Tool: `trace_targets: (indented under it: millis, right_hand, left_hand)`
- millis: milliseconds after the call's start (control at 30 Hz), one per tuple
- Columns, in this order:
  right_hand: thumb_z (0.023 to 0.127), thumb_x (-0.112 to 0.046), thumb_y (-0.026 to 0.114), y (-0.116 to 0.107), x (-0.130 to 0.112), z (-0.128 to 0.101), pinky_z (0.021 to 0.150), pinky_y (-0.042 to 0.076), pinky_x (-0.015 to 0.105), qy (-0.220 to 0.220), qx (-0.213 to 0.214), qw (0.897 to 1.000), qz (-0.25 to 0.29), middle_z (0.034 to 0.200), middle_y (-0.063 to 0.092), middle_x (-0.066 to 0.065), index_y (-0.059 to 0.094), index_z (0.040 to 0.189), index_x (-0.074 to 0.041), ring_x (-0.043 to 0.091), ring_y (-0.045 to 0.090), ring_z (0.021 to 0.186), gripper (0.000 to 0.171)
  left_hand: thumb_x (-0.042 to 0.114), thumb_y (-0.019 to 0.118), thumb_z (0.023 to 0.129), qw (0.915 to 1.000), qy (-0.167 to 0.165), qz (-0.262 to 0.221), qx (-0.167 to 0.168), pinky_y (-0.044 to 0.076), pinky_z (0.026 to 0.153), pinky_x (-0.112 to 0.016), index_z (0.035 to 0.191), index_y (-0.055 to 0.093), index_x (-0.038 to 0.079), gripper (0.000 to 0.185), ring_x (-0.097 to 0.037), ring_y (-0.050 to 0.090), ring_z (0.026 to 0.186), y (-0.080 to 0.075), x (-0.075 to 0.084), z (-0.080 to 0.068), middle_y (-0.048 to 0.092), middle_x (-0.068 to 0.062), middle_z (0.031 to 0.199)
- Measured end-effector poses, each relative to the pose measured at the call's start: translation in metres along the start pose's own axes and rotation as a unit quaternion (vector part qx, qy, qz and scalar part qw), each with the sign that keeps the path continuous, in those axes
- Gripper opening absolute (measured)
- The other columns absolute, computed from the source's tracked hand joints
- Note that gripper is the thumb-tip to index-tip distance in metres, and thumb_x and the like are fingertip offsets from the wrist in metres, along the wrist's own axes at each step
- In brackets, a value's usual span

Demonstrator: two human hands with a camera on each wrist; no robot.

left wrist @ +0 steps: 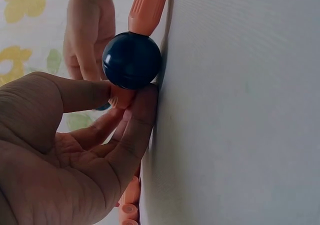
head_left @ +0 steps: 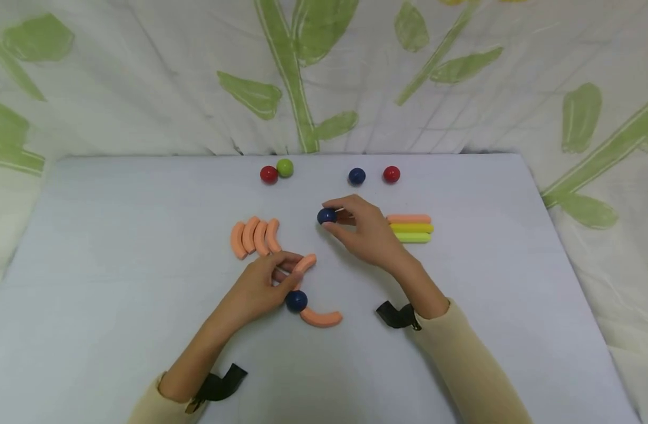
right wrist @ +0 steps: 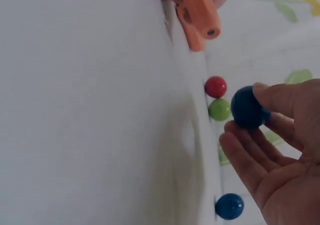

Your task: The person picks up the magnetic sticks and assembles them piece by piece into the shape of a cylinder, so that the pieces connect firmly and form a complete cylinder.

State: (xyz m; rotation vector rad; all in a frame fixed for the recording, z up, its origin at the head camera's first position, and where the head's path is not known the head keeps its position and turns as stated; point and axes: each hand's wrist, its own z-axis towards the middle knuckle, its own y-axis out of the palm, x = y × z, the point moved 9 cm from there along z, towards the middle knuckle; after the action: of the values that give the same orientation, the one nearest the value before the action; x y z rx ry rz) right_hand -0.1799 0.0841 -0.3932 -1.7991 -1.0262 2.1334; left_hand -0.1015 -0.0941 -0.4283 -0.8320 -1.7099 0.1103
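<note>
Between thumb and fingers, my left hand (head_left: 262, 285) pinches a curved orange stick (head_left: 305, 262). One end of that stick meets a dark blue ball (head_left: 296, 301), and a second curved orange stick (head_left: 322, 319) extends from the ball's other side. In the left wrist view the blue ball (left wrist: 132, 60) sits right at the left fingertips. My right hand (head_left: 367, 232) holds another dark blue ball (head_left: 326, 217) by thumb and fingers, up and to the right of the joined pieces. A small hole shows in the near end of the held orange stick (right wrist: 204, 15) in the right wrist view.
Several curved orange sticks (head_left: 253, 234) lie side by side to the left. Straight orange, yellow (head_left: 415, 228) and lime sticks lie right of the right hand. Along the white table's far edge stand red (head_left: 269, 174), green (head_left: 285, 168), blue (head_left: 357, 176) and red (head_left: 391, 174) balls.
</note>
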Motion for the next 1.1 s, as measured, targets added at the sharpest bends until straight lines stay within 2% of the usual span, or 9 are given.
trace_targets:
  millis: [200,433,800,1100]
  right_hand:
    - [0.098,-0.021,0.078,0.003,0.01,-0.022,0.103,0.059,0.037,0.036,-0.044,0.995,0.077,0.13,0.073,0.004,0.071,0.133,-0.013,0.02,0.073,0.116,0.037]
    - [0.098,-0.017,0.078,0.01,0.022,-0.042,0.1,0.06,0.031,0.059,-0.055,0.992,0.097,0.13,0.073,0.006,0.07,0.132,-0.011,0.022,0.073,0.117,0.036]
    - [0.097,-0.014,0.078,0.023,0.024,-0.044,0.099,0.059,0.027,0.055,-0.068,0.989,0.123,0.131,0.072,0.007,0.069,0.132,-0.011,0.023,0.071,0.121,0.036]
    - [0.097,-0.01,0.077,0.029,0.023,-0.045,0.098,0.06,0.027,0.054,-0.084,0.986,0.136,0.13,0.071,0.01,0.069,0.131,-0.007,0.024,0.071,0.121,0.035]
  left_hand:
    - [0.028,0.066,0.105,0.9999,-0.015,-0.001,0.003,0.058,0.082,-0.034,0.139,0.067,0.012,0.037,-0.017,0.075,0.1,-0.001,0.0,0.003,0.08,0.0,0.102]
    - [0.028,0.067,0.104,0.9996,-0.02,-0.019,0.0,0.059,0.084,-0.035,0.137,0.068,0.01,0.038,-0.018,0.077,0.103,0.002,-0.003,0.002,0.081,-0.001,0.102]
    - [0.022,0.068,0.103,0.9997,0.014,-0.016,0.015,0.058,0.082,-0.032,0.141,0.068,0.014,0.039,-0.018,0.077,0.101,-0.001,0.001,0.0,0.076,-0.005,0.128]
    - [0.022,0.067,0.104,0.9995,0.028,-0.012,0.01,0.058,0.08,-0.033,0.141,0.068,0.014,0.037,-0.018,0.076,0.1,0.0,0.003,0.001,0.08,-0.004,0.113]
